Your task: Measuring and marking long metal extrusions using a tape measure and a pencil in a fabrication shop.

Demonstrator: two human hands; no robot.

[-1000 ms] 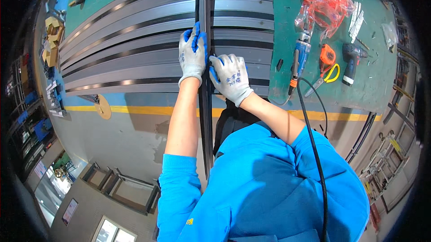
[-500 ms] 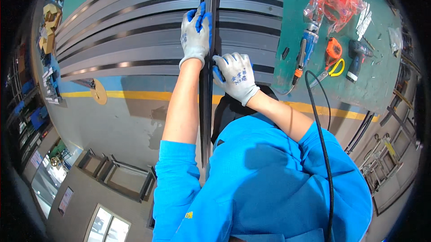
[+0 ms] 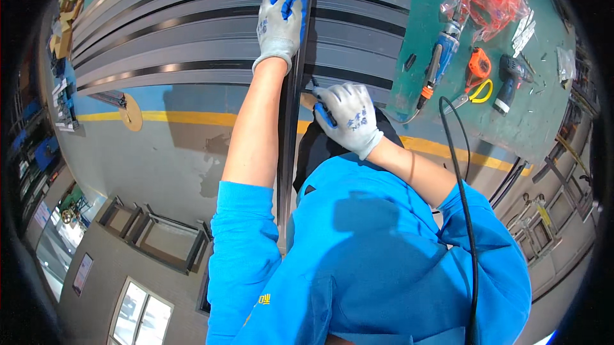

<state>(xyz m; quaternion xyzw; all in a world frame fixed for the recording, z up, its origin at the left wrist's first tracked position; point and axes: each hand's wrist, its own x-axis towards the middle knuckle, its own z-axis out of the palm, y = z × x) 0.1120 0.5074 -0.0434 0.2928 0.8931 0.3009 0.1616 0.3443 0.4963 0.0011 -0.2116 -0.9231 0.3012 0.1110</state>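
"Across the green desk (image 3: 531, 124), what took up most room?"

"Grey slats (image 3: 179, 47), side by side, filling left and middle. One long dark bar (image 3: 290, 121) crossed them and ran out past the near edge, alongside the person's body."

"Steady?"

"Could not tell; far end out of view. That overhang was my first worry: a knock from hip or sleeve might have swung the bar and scuffed the slats."

"And the black cable (image 3: 464, 198)?"

"Slack, hanging over the right sleeve. It seemed to run to the blue power tool (image 3: 440, 57). An arm swept outward could have snagged it and dragged the tool."

"Hands?"

"Both gloved. Left hand (image 3: 279, 28) lay against the bar, over the slats, fingers bent and slightly parted; whether that grip clasped it, I could not tell. Right hand (image 3: 348, 115) was just right of the bar, near the slats' front edge, its grip narrow."

"Smaller gear?"

"Right of the slats: dark drill (image 3: 511, 83), orange tape measure (image 3: 478, 63), yellow-handled scissors (image 3: 481, 91) close by the tape."

"Smallest?"

"Slim dark item (image 3: 314, 81), held in the right grip, tip poking out. Kind unclear. Had it slipped through a loose hold, I judged, it could have scratched the bar or the nearest slat."
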